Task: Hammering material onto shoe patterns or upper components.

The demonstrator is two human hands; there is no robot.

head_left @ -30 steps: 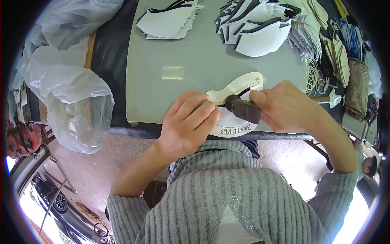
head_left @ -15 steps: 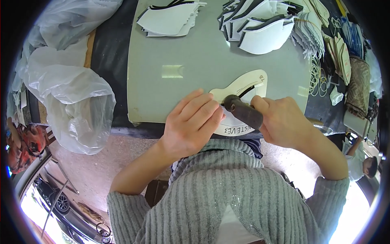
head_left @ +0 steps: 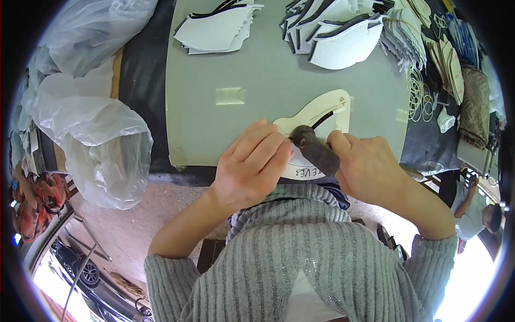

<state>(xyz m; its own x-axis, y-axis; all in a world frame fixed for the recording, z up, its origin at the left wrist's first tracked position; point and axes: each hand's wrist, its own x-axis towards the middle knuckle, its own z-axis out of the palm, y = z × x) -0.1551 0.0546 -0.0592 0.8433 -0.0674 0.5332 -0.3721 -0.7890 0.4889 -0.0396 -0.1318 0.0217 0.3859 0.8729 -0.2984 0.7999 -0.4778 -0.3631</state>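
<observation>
Template (head_left: 310,111) lies between left hand (head_left: 249,165), its grip hidden, and right hand (head_left: 370,163), closed around hammer (head_left: 319,152).

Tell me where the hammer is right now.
In the head view, just right of centre: the hammer is in the right hand, over the pale template, beside the left hand.

The left hand (head_left: 249,167) and hammer (head_left: 317,152) partly hide the cream template (head_left: 321,105).

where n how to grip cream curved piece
Probably pinch the cream, curved flat piece at its rounded far right corner, from the far side: that corner lies beyond the left hand and right hand, while the dark, cylindrical hammer head hides its middle.
</observation>
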